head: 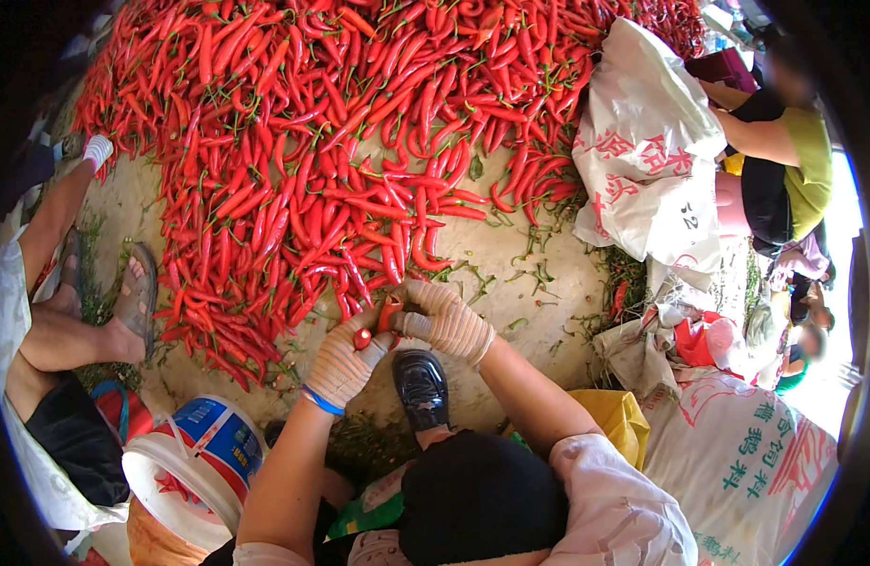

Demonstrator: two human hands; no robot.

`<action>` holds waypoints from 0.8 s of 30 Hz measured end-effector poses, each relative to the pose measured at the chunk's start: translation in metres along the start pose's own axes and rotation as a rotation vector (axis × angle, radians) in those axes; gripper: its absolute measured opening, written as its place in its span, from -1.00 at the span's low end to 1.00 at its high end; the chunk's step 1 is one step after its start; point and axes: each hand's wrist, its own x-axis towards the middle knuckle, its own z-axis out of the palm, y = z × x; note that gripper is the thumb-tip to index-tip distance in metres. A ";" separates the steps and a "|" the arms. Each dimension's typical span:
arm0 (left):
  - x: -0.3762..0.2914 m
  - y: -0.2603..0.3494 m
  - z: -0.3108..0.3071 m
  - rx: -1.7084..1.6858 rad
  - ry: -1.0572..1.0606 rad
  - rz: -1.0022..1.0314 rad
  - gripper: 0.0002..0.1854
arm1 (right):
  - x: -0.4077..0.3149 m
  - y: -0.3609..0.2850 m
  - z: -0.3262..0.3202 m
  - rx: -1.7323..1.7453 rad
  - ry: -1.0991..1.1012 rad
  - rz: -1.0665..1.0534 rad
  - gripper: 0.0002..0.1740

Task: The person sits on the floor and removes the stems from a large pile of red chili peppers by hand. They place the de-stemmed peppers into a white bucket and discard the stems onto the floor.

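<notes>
A large heap of red chili peppers point(279, 163) covers the floor in front of me. At its near edge, my left hand point(346, 361), in a striped knit glove, is closed around red chilies, one cut or stemless end point(362, 338) showing between the fingers. My right hand point(442, 322), gloved alike, meets it and pinches a red chili point(390, 313) between thumb and fingers. Loose green stems point(541, 276) lie scattered on the floor to the right of the heap.
A white plastic bucket point(187, 453) with a few chilies inside lies tilted at lower left. Another person's sandaled foot point(134, 304) is at left. At right, a person point(788, 141) sits behind a white woven sack point(647, 156). A filled printed sack point(746, 460) and a yellow bag point(615, 421) are at lower right.
</notes>
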 end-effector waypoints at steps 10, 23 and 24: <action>0.029 -0.022 -0.014 0.422 -0.062 0.023 -0.77 | -0.002 -0.044 0.001 -0.496 0.039 0.162 -0.67; 0.063 -0.046 0.036 0.218 0.443 -0.042 -0.58 | -0.075 -0.016 -0.022 -0.594 0.769 0.344 -0.74; 0.058 -0.041 0.021 -0.330 0.301 -0.127 -0.65 | -0.105 -0.019 -0.037 -0.618 0.893 0.258 -0.74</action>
